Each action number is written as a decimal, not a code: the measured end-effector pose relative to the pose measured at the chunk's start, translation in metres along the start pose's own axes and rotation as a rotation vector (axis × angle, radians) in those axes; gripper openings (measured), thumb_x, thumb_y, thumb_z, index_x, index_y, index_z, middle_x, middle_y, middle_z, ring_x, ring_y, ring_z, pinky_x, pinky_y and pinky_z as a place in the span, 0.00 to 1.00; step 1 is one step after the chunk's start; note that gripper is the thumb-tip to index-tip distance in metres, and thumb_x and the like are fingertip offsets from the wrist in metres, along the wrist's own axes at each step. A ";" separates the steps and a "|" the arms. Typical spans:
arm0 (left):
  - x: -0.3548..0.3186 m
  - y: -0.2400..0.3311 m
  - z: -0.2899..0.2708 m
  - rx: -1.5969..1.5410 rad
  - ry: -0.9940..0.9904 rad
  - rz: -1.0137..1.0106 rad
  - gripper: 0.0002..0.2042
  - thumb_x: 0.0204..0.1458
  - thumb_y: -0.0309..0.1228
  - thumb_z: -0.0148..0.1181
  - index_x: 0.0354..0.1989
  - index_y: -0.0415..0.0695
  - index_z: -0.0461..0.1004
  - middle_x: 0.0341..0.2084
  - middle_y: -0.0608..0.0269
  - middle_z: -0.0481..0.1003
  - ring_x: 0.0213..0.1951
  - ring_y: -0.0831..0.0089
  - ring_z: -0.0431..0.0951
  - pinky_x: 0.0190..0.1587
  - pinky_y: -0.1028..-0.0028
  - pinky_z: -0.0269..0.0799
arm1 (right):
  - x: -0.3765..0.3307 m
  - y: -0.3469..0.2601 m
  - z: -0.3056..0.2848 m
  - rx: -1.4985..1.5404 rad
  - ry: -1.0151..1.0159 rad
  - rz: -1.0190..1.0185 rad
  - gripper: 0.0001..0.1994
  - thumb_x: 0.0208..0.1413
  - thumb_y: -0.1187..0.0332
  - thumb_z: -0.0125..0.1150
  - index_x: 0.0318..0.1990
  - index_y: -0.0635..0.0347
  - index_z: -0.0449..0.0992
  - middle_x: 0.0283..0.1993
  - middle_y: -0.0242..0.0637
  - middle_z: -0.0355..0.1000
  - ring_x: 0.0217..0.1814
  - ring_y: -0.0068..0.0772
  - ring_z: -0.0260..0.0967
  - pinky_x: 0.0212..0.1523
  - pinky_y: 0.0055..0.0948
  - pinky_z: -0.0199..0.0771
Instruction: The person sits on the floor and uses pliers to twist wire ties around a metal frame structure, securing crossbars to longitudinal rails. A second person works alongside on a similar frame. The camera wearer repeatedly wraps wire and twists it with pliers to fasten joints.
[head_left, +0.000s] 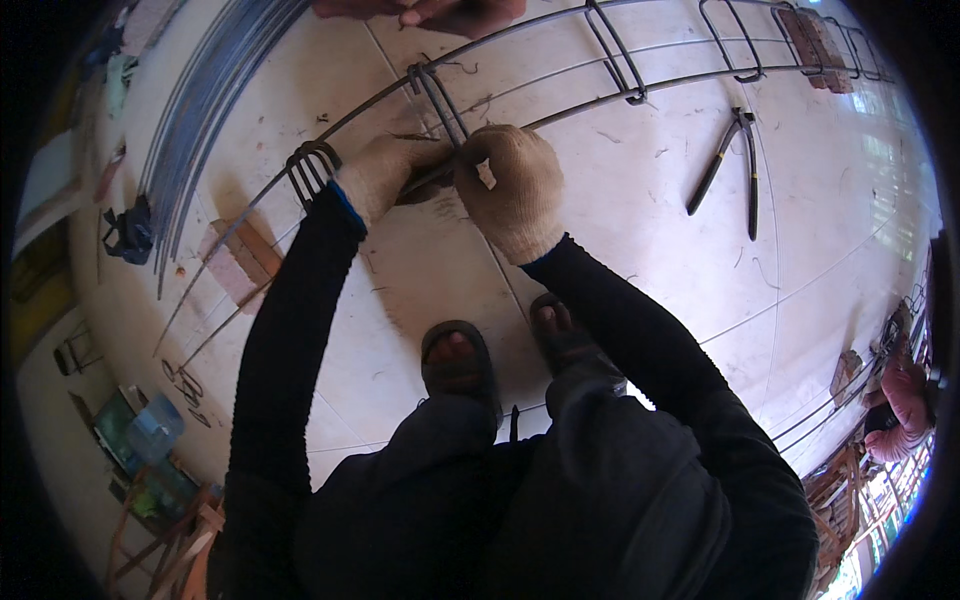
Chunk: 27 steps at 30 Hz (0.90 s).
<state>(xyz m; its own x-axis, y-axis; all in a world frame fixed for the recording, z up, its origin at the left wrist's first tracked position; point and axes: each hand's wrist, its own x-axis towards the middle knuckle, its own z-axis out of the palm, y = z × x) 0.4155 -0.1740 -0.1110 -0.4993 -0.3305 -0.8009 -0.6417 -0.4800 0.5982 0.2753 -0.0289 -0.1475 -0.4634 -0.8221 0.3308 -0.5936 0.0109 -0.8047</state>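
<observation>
A long reinforcing-steel frame (585, 104) made of dark bars crosses the floor before me, with square stirrups (440, 102) on it. My left hand (388, 172), in a tan knit glove, is closed at the nearer bar, its fingers bent toward a stirrup. Against those fingertips, my right hand (512, 190) makes a fist in a matching glove with a hole in its back. Whatever either hand grips is hidden. Several stirrups (312, 170) sit bunched beside my left wrist. Black-handled pincers (737, 165) lie on the tiles to the right, apart from my hands.
Another person's hands (430, 14) show at the top edge, beyond the frame. Bricks (240, 262) lie under its left end, and more bricks (815, 50) under its far right. A bundle of thin rods (215, 95) lies at upper left. Someone else's arm (905, 395) appears at far right.
</observation>
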 end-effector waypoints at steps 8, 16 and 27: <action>0.013 0.000 -0.013 0.373 -0.211 0.032 0.11 0.70 0.35 0.56 0.50 0.45 0.81 0.39 0.70 0.81 0.35 0.82 0.80 0.35 0.80 0.77 | -0.011 -0.002 0.002 0.053 0.133 0.117 0.09 0.50 0.71 0.74 0.37 0.56 0.80 0.38 0.38 0.79 0.40 0.42 0.77 0.43 0.39 0.77; 0.011 0.013 0.000 0.078 -0.088 -0.231 0.10 0.67 0.30 0.58 0.52 0.46 0.80 0.40 0.66 0.81 0.34 0.83 0.77 0.35 0.81 0.76 | -0.072 -0.003 0.025 0.473 -0.069 0.707 0.18 0.66 0.64 0.62 0.57 0.65 0.78 0.53 0.48 0.82 0.51 0.43 0.81 0.51 0.38 0.79; 0.035 -0.023 -0.027 1.123 -0.160 0.403 0.27 0.57 0.22 0.66 0.65 0.57 0.72 0.44 0.61 0.83 0.42 0.65 0.83 0.44 0.62 0.81 | -0.039 -0.013 0.036 0.851 -0.070 0.954 0.18 0.69 0.63 0.60 0.54 0.70 0.81 0.43 0.42 0.83 0.43 0.30 0.77 0.45 0.33 0.76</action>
<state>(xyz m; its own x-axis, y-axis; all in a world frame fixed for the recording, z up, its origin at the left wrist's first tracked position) 0.4285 -0.1961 -0.1531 -0.7963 -0.1508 -0.5858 -0.5315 0.6367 0.5586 0.3247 -0.0177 -0.1676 -0.4205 -0.7181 -0.5545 0.5711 0.2655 -0.7768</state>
